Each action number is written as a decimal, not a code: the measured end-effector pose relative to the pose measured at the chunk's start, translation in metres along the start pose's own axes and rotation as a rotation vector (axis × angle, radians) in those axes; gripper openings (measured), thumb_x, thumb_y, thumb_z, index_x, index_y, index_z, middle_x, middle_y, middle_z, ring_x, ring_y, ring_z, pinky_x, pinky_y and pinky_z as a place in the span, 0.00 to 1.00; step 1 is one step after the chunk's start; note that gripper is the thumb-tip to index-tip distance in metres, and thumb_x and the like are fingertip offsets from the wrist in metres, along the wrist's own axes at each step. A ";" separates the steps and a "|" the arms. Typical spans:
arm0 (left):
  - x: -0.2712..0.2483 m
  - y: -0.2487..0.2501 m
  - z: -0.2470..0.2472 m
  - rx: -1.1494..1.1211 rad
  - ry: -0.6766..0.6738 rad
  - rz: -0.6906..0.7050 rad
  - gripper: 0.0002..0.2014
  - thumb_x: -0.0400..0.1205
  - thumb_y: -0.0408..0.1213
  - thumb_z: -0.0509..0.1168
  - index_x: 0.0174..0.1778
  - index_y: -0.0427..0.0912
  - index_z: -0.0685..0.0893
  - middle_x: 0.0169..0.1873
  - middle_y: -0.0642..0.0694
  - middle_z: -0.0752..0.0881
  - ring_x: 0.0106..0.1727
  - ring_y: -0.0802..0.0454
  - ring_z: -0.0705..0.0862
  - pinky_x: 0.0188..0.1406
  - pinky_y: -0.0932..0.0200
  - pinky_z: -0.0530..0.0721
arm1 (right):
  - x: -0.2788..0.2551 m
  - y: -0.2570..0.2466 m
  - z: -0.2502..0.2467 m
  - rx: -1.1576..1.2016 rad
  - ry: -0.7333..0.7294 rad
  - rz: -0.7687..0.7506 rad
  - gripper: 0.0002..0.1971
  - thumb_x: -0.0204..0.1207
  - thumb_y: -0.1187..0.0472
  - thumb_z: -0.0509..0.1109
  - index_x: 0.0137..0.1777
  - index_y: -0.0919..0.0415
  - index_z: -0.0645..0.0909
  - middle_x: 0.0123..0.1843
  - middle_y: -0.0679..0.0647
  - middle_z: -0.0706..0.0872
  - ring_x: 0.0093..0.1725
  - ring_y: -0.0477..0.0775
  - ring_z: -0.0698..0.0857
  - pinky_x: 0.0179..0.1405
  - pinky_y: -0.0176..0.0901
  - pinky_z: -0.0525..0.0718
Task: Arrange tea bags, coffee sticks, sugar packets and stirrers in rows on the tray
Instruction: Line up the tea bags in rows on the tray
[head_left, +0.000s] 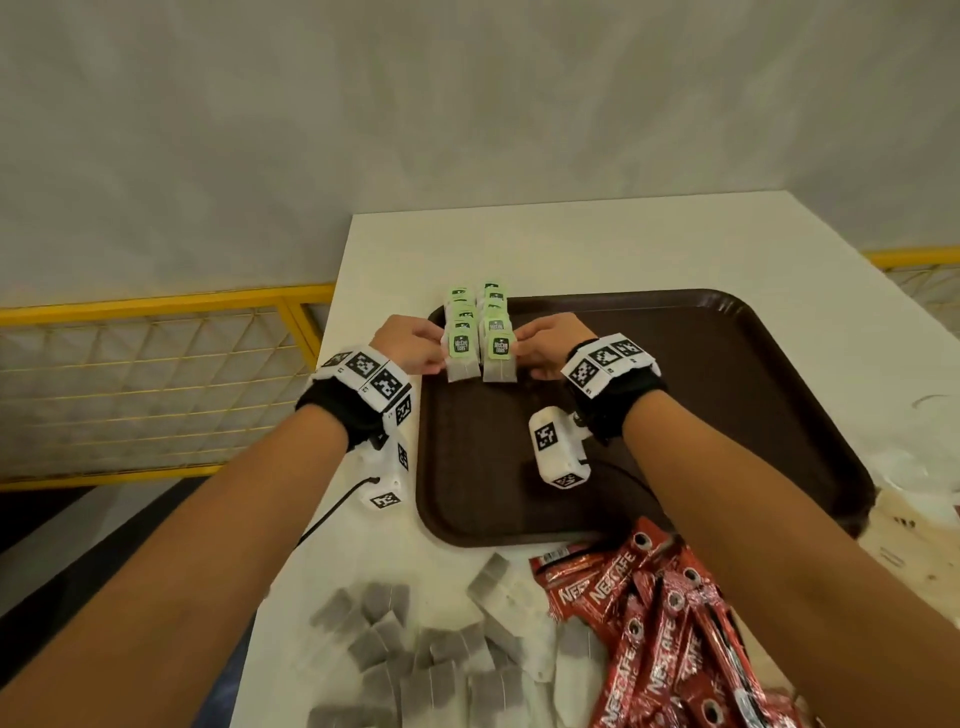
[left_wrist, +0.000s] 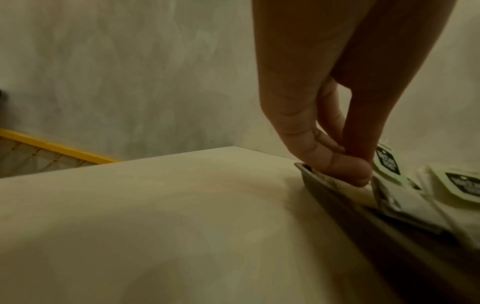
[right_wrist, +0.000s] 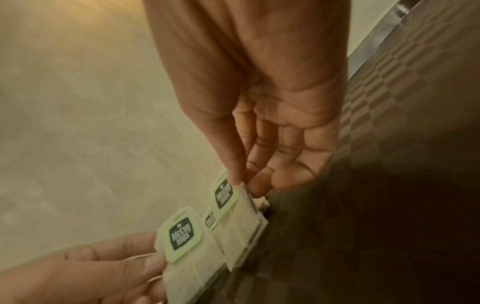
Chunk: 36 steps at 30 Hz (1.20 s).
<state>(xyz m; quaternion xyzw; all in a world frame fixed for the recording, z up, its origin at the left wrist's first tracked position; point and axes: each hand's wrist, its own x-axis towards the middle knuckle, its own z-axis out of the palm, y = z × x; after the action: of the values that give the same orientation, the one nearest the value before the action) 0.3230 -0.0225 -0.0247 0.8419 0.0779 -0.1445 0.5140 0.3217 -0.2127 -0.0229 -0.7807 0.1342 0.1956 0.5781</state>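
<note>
Brown tray (head_left: 727, 415) on white tabletop (head_left: 571, 239). Tea bags (head_left: 480, 332) with green tags in two adjacent overlapping rows at tray's far left corner, running from far rim toward near edge; farthest bags lap over the rim. Left hand (head_left: 410, 345) and right hand (head_left: 545, 348) each touch the outer side of the nearest bags. Loose grey tea bags (head_left: 415, 660) piled at tabletop's near edge, left of red Nescafe coffee sticks (head_left: 665, 634) heaped beside tray's near rim. Sugar packets, stirrers: can't tell.
</note>
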 end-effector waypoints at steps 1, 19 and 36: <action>0.004 0.000 0.000 0.018 0.013 0.001 0.10 0.77 0.20 0.64 0.47 0.38 0.84 0.35 0.45 0.85 0.35 0.55 0.84 0.32 0.72 0.85 | 0.003 -0.001 0.000 0.008 0.003 0.004 0.09 0.76 0.73 0.68 0.39 0.60 0.79 0.43 0.58 0.85 0.43 0.53 0.85 0.32 0.40 0.77; 0.022 0.005 0.012 0.235 0.163 0.050 0.06 0.75 0.27 0.69 0.39 0.42 0.81 0.36 0.46 0.84 0.29 0.53 0.84 0.41 0.60 0.88 | 0.032 0.006 0.017 -0.154 0.150 -0.071 0.06 0.76 0.68 0.70 0.49 0.61 0.78 0.40 0.54 0.82 0.40 0.51 0.83 0.34 0.40 0.85; -0.002 0.003 0.023 0.577 0.058 0.198 0.24 0.68 0.36 0.78 0.59 0.44 0.79 0.59 0.39 0.75 0.59 0.42 0.77 0.51 0.59 0.71 | 0.028 0.010 0.015 -0.331 0.140 -0.110 0.25 0.65 0.59 0.81 0.59 0.62 0.75 0.53 0.55 0.83 0.45 0.53 0.84 0.47 0.49 0.87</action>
<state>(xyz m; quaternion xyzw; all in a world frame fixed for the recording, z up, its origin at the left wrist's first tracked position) 0.3179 -0.0442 -0.0309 0.9604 -0.0343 -0.0856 0.2628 0.3399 -0.2014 -0.0483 -0.8830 0.0973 0.1283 0.4408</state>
